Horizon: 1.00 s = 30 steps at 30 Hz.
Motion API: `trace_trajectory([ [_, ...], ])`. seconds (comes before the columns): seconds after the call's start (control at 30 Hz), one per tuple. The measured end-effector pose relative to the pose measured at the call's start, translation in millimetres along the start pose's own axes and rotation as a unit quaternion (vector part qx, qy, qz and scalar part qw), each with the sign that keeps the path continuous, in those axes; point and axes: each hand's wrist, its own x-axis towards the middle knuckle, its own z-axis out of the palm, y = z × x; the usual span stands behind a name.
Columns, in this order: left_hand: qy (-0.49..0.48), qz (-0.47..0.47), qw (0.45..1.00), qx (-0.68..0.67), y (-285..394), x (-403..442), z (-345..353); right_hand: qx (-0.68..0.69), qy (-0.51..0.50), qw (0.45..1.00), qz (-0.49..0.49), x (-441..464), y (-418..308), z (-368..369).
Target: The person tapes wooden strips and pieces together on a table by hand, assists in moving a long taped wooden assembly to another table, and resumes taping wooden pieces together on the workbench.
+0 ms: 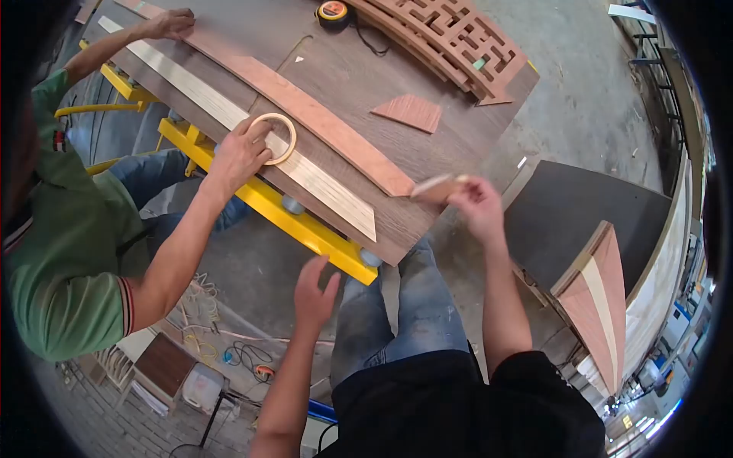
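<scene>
My right hand point(479, 204) pinches a small flat wooden piece point(434, 188) just past the near right end of a long reddish strip point(321, 126) on the brown table. Below the table's yellow frame, my left hand point(315, 292) hangs in the air with fingers apart, holding nothing. A pale wood strip point(321, 187) lies beside the reddish one, nearer the yellow frame. A co-worker in a green shirt holds a roll of tape point(284, 159) over the pale strip; the co-worker's other hand rests at the far end of the reddish strip.
Farther back on the table point(336, 76) are a tape measure point(333, 14), a carved lattice piece point(450, 38) and a reddish offcut point(411, 113). A striped wooden panel point(599, 305) leans at the right. Cables point(248, 357) lie on the floor below left.
</scene>
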Motion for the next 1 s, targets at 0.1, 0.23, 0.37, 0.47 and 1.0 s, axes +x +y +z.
trace_trajectory([
  [0.1,0.059,0.027,0.998,0.005,6,42,23,-0.014,-0.051,0.996,0.069,-30,-16,48],
  [0.23,0.059,0.035,0.998,0.012,13,66,34,-0.145,-0.066,0.984,0.076,-43,-28,76],
  [0.37,0.082,0.059,0.994,0.03,11,65,42,-0.077,-0.043,0.993,0.082,-54,-18,61],
  [0.47,0.093,0.06,0.993,0.036,11,64,47,-0.084,-0.057,0.991,0.088,-51,-15,49],
  [1.0,0.141,-0.032,0.987,-0.071,18,56,49,-0.075,-0.041,0.99,0.112,-77,4,50],
])
